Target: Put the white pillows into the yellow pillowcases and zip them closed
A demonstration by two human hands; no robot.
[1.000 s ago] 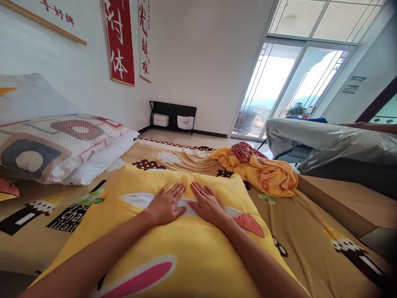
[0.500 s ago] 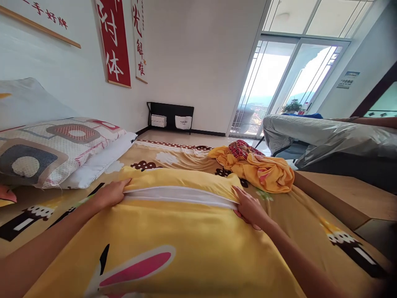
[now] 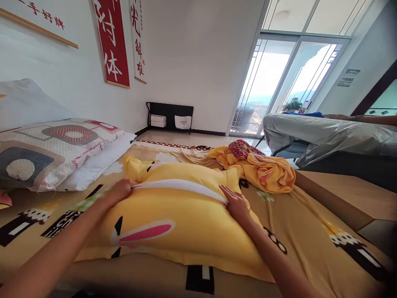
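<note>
A yellow pillowcase (image 3: 186,211) with a pink-and-white rabbit-ear print lies on the bed, plumped out by a pillow. Across its upper side runs a long opening, where a white strip (image 3: 186,185) of the pillow shows. At the left end of that opening, my left hand (image 3: 119,192) is closed on the pillowcase edge. My right hand (image 3: 238,205) rests at the opening's right end, its fingers stretched out over the fabric and the white strip. Its palm side is hidden.
Patterned pillows (image 3: 74,142) are stacked at the left by the wall. Crumpled yellow cloth (image 3: 263,171) with a red plaid piece lies on the tan bed sheet (image 3: 297,231). Right of the bed are a wooden ledge (image 3: 338,190), a plastic-covered table (image 3: 322,128) and another person's arm (image 3: 372,119).
The pillowcase has come down flatter onto the bed, and its near edge now shows. Both hands have shifted inward along the opening. The white strip has narrowed, and my right fingers have straightened.
</note>
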